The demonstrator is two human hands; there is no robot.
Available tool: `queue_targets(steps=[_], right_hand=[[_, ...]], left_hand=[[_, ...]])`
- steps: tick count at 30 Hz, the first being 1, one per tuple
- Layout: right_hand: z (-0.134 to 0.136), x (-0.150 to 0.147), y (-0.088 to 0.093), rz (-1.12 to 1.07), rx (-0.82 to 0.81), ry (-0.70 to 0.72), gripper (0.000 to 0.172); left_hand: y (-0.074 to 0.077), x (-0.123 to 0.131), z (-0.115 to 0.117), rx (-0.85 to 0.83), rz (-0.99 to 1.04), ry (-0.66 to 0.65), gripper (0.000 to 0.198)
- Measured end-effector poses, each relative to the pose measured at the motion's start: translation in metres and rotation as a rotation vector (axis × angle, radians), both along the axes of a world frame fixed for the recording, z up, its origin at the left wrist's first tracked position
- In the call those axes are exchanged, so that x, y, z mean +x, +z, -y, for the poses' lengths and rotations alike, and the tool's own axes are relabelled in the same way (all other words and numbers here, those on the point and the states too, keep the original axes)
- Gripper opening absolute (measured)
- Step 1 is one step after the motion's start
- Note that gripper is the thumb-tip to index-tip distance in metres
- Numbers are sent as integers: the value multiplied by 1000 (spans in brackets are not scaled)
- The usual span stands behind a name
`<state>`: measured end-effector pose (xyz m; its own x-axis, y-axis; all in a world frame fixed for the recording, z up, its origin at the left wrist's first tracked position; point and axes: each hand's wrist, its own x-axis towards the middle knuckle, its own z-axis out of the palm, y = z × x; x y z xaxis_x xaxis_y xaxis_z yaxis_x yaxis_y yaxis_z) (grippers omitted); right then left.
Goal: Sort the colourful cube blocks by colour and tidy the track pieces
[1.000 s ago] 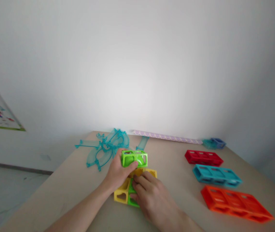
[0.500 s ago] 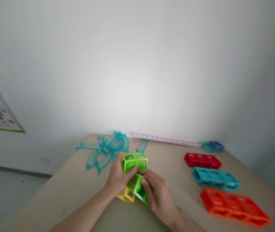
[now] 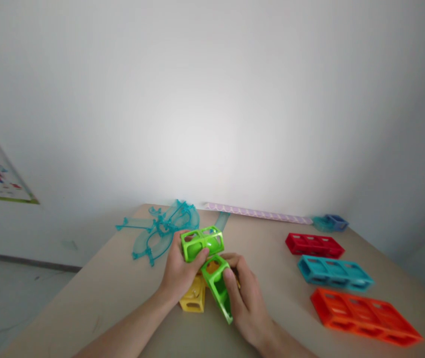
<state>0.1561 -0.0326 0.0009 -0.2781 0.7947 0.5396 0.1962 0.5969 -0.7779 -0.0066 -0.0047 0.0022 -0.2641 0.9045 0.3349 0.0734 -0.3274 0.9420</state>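
Note:
My left hand [image 3: 182,271] is closed around a green open-frame block [image 3: 202,242], its thumb pressed along the near side. My right hand [image 3: 248,298] grips a second green block [image 3: 218,286], which tilts down toward me. The two green pieces lie close together at their near corners; whether they are joined I cannot tell. Below and behind them is a yellow block [image 3: 193,296], partly covered by my left hand and the green pieces. Some yellow also shows by my right fingers, mostly hidden.
Translucent teal track pieces [image 3: 167,226] lie at the back left. On the right sit a red block frame [image 3: 314,245], a blue one [image 3: 335,272] and an orange one [image 3: 365,315]. A patterned purple strip [image 3: 259,214] runs along the wall, near a dark blue piece [image 3: 336,222].
The left green block has shifted slightly left and tilted. The right green block has turned to show more of its length, and the yellow block has also turned a little.

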Motion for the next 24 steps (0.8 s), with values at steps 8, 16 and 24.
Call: queue_targets(steps=[8,16,24], right_hand=[[-6,6,-2,73,-16,-5,15],[-13,2,-4,250,132,-67,26],[-9,4,1,253,183,-107,17]], left_hand=[[3,-10,-4,43,128,51,41],[11,-5,6,115,172,-93,39],[2,-1,4,108,164,-65,37]])
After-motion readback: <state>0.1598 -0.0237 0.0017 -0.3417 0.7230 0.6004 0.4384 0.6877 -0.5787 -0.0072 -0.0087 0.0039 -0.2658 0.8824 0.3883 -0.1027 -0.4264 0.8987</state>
